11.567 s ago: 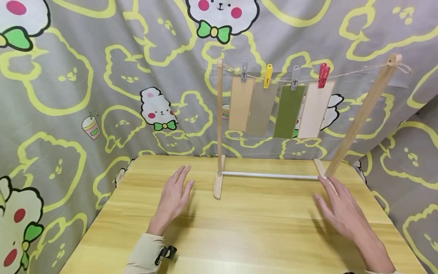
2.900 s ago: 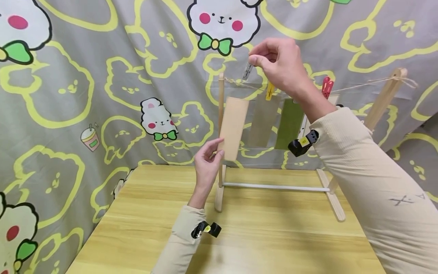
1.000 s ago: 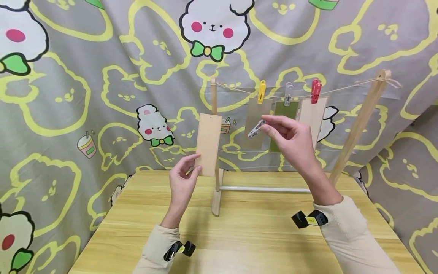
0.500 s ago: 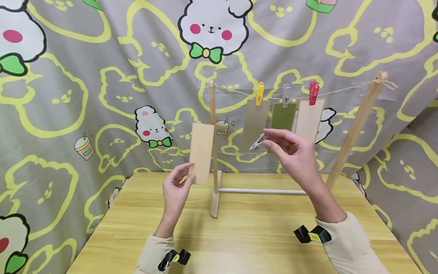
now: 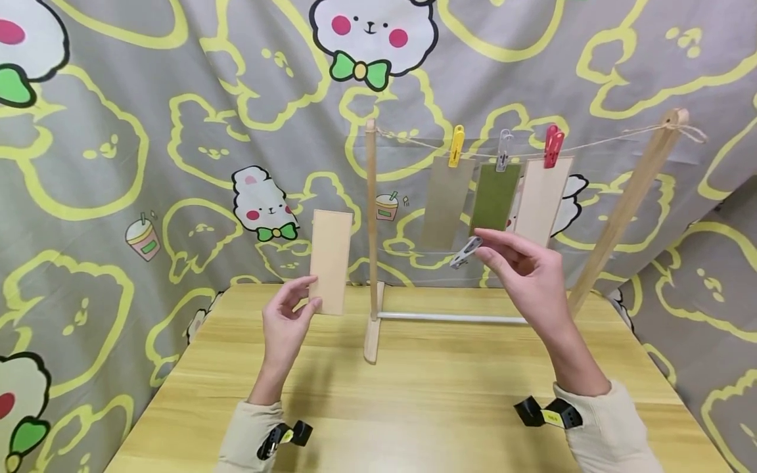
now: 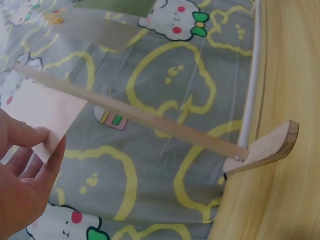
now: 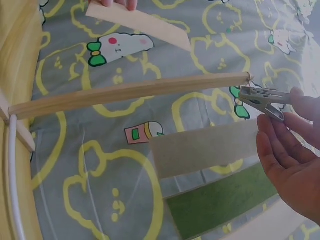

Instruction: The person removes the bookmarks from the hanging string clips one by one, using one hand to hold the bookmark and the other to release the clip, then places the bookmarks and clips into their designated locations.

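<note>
My left hand (image 5: 288, 328) pinches a tan rectangular card (image 5: 331, 263) by its lower left edge, holding it upright left of the wooden stand. A grey clothespin (image 5: 466, 252) is pinched between the thumb and fingers of my right hand (image 5: 529, 279), below the string line. In the right wrist view the clothespin (image 7: 262, 100) shows its two prongs pointing away from the fingers. Three cards hang from the string: a grey-brown card (image 5: 448, 203) under a yellow clothespin (image 5: 456, 146), a green card (image 5: 495, 197) under a clear-grey clothespin (image 5: 504, 151), and a cream card (image 5: 544, 197) under a red clothespin (image 5: 553, 146).
The stand has a left post (image 5: 372, 217), a right post (image 5: 629, 203) and a white bottom rod (image 5: 449, 317). It stands at the back of the wooden table (image 5: 414, 407). A patterned curtain (image 5: 195, 151) hangs close behind.
The tan card has come off the line, and my left hand has carried it left past the post. My right hand has lowered the grey clothespin from the string.
</note>
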`<state>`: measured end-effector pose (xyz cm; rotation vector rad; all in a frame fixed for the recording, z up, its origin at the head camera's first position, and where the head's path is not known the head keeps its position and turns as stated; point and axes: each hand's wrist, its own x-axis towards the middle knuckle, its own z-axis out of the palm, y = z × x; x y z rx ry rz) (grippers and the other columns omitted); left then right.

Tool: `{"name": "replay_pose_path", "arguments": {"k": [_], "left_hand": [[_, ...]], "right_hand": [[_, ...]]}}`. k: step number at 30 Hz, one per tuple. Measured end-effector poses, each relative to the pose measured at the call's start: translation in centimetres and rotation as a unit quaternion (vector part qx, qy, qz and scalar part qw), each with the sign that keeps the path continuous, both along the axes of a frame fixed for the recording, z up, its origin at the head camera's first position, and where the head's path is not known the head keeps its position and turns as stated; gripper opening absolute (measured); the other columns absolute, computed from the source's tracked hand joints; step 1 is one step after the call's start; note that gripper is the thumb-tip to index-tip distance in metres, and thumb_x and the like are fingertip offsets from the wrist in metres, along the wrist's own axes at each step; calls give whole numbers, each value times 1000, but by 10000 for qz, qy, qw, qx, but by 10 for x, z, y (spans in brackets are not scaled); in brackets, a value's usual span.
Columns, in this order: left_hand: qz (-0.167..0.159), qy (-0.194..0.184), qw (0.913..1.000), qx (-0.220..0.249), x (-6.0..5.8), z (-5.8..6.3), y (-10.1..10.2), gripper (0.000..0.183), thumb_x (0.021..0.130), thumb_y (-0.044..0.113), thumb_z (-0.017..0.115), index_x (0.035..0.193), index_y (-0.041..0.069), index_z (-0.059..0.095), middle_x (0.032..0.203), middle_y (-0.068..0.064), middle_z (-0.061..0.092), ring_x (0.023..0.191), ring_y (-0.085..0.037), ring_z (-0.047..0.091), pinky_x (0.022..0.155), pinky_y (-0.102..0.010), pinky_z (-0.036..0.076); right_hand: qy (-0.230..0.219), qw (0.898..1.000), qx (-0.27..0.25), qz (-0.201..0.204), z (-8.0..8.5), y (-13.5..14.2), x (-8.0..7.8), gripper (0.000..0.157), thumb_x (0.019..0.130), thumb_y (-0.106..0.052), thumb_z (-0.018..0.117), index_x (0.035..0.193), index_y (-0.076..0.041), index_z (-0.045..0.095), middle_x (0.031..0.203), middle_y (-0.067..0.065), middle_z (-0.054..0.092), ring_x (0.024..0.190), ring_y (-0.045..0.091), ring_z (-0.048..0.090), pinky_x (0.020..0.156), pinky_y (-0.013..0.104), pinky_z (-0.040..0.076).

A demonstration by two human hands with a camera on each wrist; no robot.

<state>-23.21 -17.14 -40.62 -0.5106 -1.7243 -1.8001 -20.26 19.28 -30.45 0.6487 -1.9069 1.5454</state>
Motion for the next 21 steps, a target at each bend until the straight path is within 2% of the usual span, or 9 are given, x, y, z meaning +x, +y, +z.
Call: {"name": "replay_pose_path", "arguments": {"k": [5, 12, 18, 21], "left_hand": [[27, -88, 9999, -119, 0, 2, -6, 41, 81, -24, 71, 120, -12, 66, 114, -15, 71, 92, -13, 68, 75, -21, 60], [105, -298, 9993, -218, 1, 3, -8, 43, 80, -27, 69, 120, -11, 66, 118, -21, 69, 90, -14, 68, 74, -22, 60], [226, -406, 9989, -106, 5, 0, -10, 39, 80, -25, 71, 117, -12, 67, 114, -11, 72, 90, -13, 68, 74, -22, 60], [288, -431, 9986, -102, 8, -2, -13, 38, 81, -22, 73, 117, -12, 66, 113, -10, 72, 90, -12, 67, 75, -21, 60]], "right_hand": [[-60, 9999, -6, -102, -12, 5, 0, 29, 92, 6, 71, 122, 4, 72, 103, 6, 77, 81, 9, 67, 60, 17, 45], [-124, 9996, -57, -237, -35, 7, -2, 30, 91, 9, 71, 120, 6, 72, 103, 5, 77, 83, 6, 70, 63, 14, 49], [-284, 9992, -140, -261, -45, 5, -5, 30, 89, 8, 74, 119, 4, 73, 98, 2, 78, 81, 6, 71, 67, 15, 54], [-316, 9991, -233, -179, -48, 2, -8, 30, 89, 8, 75, 119, 4, 73, 98, 3, 78, 83, 7, 71, 71, 16, 56]]}}
